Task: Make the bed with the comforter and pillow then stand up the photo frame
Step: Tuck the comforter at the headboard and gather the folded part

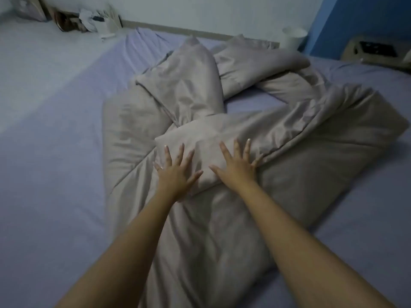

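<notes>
A beige comforter (pixel 311 134) lies crumpled and twisted across the middle of the bed with its lavender sheet (pixel 55 185). A plump beige fold, perhaps a pillow (pixel 206 138), sits on top of it near the centre. My left hand (pixel 176 172) rests flat with fingers spread on the fold's near left corner. Beside it, my right hand (pixel 236 167) is pressed flat with fingers spread on the fold's near right side. Neither hand grips the fabric. A dark framed picture (pixel 66 21) leans among clutter at the far left corner; I cannot tell if it is the photo frame.
A white bin (pixel 293 37) stands by the far wall at the right. A beige device (pixel 375 52) sits at the bed's far right edge below a blue wall. Cluttered items (pixel 97 21) crowd the far left corner. Bare sheet stretches to the left.
</notes>
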`<state>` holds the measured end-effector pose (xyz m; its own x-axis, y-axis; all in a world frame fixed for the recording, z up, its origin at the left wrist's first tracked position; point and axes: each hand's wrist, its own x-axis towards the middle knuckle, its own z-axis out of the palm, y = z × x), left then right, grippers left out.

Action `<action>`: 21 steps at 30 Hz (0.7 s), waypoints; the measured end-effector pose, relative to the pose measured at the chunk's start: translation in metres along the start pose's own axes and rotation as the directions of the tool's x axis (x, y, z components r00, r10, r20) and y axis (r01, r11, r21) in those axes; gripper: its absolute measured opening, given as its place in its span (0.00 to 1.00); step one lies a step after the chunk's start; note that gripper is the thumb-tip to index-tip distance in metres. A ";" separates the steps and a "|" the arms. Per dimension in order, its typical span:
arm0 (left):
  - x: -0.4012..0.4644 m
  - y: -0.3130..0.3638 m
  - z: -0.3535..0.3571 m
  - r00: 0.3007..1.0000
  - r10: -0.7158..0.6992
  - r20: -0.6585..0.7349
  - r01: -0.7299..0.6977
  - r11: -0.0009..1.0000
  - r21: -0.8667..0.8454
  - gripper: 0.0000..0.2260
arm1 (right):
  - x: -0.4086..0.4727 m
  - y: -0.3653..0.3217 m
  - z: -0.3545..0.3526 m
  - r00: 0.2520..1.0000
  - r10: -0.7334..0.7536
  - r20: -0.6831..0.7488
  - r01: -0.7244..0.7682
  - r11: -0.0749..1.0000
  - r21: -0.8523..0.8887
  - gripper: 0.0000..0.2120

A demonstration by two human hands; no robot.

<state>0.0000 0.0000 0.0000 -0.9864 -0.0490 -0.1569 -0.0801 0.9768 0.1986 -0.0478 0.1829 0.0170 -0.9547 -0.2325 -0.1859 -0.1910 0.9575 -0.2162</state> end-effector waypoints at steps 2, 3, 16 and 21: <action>0.015 -0.004 0.023 0.999 0.005 -0.047 -0.006 1.000 -0.019 0.37 | 0.014 0.002 0.022 0.995 0.035 -0.091 -0.032 0.999 0.032 0.40; 0.022 -0.006 0.038 0.999 0.016 -0.050 -0.017 1.000 -0.022 0.36 | 0.022 0.005 0.036 0.993 0.040 -0.114 -0.037 0.999 0.028 0.40; -0.006 0.028 0.115 0.994 0.063 0.085 -0.056 0.995 -0.081 0.23 | -0.012 0.062 0.108 0.940 -0.098 -0.327 0.095 0.995 -0.027 0.22; -0.082 0.063 0.100 0.987 0.068 0.146 -0.054 0.994 -0.098 0.33 | -0.082 0.085 0.092 0.988 0.008 -0.157 0.004 0.997 0.073 0.22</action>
<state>0.0905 0.0868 -0.0709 -0.9579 0.0488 -0.2829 -0.0404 0.9527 0.3011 0.0351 0.2671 -0.0747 -0.9801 -0.1955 -0.0347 -0.1776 0.9414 -0.2867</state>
